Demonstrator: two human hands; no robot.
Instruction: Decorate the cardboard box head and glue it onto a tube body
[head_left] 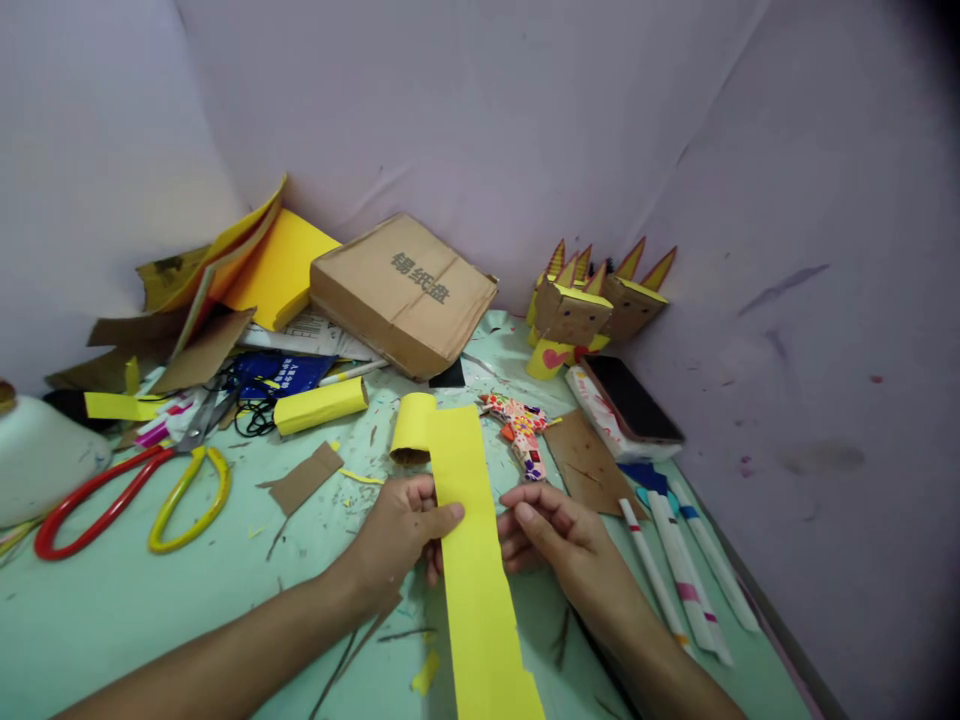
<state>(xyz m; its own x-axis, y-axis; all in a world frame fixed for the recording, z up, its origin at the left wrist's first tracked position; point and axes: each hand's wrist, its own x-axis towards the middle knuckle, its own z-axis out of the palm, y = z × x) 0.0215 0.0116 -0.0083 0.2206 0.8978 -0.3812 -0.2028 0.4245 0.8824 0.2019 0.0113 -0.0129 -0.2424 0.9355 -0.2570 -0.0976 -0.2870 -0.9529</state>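
A long strip of yellow paper (474, 590) runs from the middle of the table toward me, its lower right edge ragged. My left hand (409, 525) pinches its left edge, thumb on top and fingers beneath. My right hand (551, 535) is beside the strip's right edge with fingers curved and apart; its fingertips are partly hidden by the paper. Just beyond the left hand stands a short yellow-covered tube (412, 425). Past the right hand lies a small floral-patterned piece (523, 430).
Scissors (150, 490) with red and yellow handles lie left, near a white roll (49, 460). A cardboard box (405, 295), yellow sheets (277, 265) and another yellow tube (321, 405) are behind. Cardboard figures (574, 310), a phone (634, 398) and markers (686, 570) are right.
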